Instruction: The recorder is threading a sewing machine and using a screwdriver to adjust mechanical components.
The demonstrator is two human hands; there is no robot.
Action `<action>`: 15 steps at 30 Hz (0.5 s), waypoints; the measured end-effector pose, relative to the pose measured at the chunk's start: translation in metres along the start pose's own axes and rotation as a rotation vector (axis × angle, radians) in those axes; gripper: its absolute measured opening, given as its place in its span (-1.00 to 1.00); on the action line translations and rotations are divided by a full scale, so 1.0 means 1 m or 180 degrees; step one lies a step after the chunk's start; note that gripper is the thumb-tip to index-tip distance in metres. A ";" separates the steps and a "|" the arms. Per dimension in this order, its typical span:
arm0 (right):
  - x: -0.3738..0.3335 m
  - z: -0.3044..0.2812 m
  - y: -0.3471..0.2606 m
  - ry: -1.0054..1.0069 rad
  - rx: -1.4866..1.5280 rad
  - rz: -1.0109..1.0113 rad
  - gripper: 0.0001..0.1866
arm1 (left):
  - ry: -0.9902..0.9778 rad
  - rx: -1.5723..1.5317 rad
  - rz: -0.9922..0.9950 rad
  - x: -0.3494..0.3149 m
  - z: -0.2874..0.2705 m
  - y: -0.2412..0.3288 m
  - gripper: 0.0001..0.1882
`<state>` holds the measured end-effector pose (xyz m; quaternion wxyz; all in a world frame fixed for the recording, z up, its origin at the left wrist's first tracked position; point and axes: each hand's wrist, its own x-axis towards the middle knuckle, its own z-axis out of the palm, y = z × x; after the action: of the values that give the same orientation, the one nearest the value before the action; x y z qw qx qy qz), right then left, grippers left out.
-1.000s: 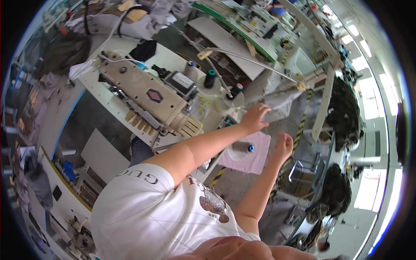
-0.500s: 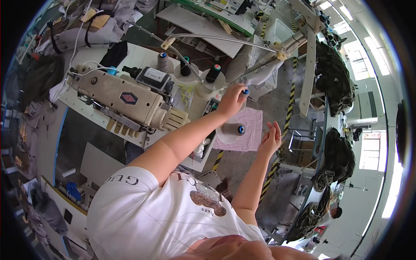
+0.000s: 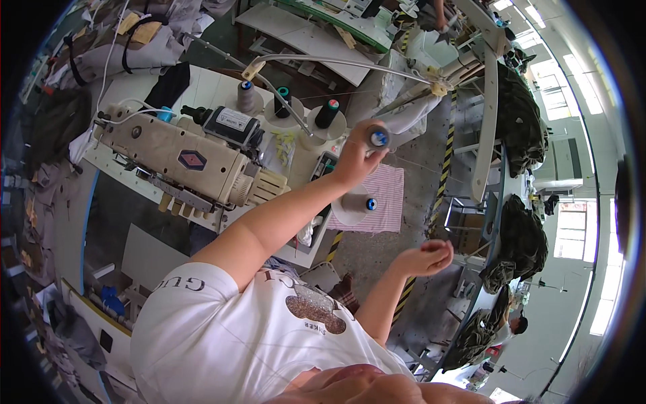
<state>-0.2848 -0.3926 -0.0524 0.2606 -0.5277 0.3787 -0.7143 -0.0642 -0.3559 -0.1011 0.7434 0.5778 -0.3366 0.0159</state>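
My left hand [image 3: 354,156] is wrapped round a grey thread cone [image 3: 378,137], its blue core end tipped up towards me. It holds the cone above the right end of the sewing table. Lower and to the right, my right hand [image 3: 427,258] is raised in the air with its fingers curled together; whatever they may pinch is too small to see. Nearest below my left hand lies another grey thread cone [image 3: 360,203] with a blue core. Behind stand a black cone with a red-and-green top [image 3: 328,114], a black cone with a green top [image 3: 282,103] and a grey cone [image 3: 246,99].
A beige sewing machine [image 3: 175,153] with a dark motor [image 3: 232,126] fills the table. Pink striped cloth [image 3: 387,202] lies by its right end. A metal thread-stand arm [image 3: 343,62] spans overhead. Dark garments [image 3: 525,236] line the right bench; another person's arm [image 3: 440,15] shows far off.
My left hand has lifted the cone and turned its end up towards me. My right hand has moved down and right, closer to my body, and its fingers have curled in.
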 end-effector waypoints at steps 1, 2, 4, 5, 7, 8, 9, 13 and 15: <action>-0.016 -0.009 -0.009 -0.0440 0.0015 -0.0445 -0.83 | 0.0204 -0.0043 0.0049 -0.002 -0.008 0.001 -0.51; -0.034 -0.015 -0.017 -0.0852 0.0062 -0.0972 -0.80 | 0.0183 -0.0060 0.0106 -0.007 -0.019 -0.002 -0.51; -0.073 -0.023 -0.036 -0.2129 -0.0132 -0.1409 -0.76 | 0.0790 0.0402 -0.0196 -0.025 -0.045 -0.019 -0.53; -0.101 -0.022 -0.045 -0.2728 0.0348 -0.0448 -0.77 | 0.0961 0.0525 -0.0588 -0.033 -0.054 -0.031 -0.51; -0.129 0.014 -0.038 -0.3751 0.0325 -0.0343 -0.79 | 0.1126 0.0643 -0.0985 -0.044 -0.068 -0.059 -0.50; -0.141 0.037 -0.029 -0.3827 0.0329 0.0068 -0.78 | 0.1156 0.0512 -0.1138 -0.047 -0.074 -0.071 -0.48; -0.150 0.066 -0.017 -0.3821 0.0434 0.0999 -0.76 | 0.1189 0.0378 -0.1283 -0.047 -0.078 -0.081 -0.46; -0.161 0.202 0.054 -0.2427 0.0261 0.1684 -0.55 | 0.1443 0.0066 -0.1426 -0.043 -0.083 -0.097 -0.49; -0.160 0.249 0.080 -0.2011 -0.0531 0.0806 -0.49 | 0.1528 -0.0021 -0.1414 -0.041 -0.087 -0.096 -0.51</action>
<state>-0.0005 -0.3817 -0.1682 0.4074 -0.6910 0.3988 -0.4444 -0.0148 -0.2972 -0.2132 0.7887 0.6144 -0.0174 -0.0120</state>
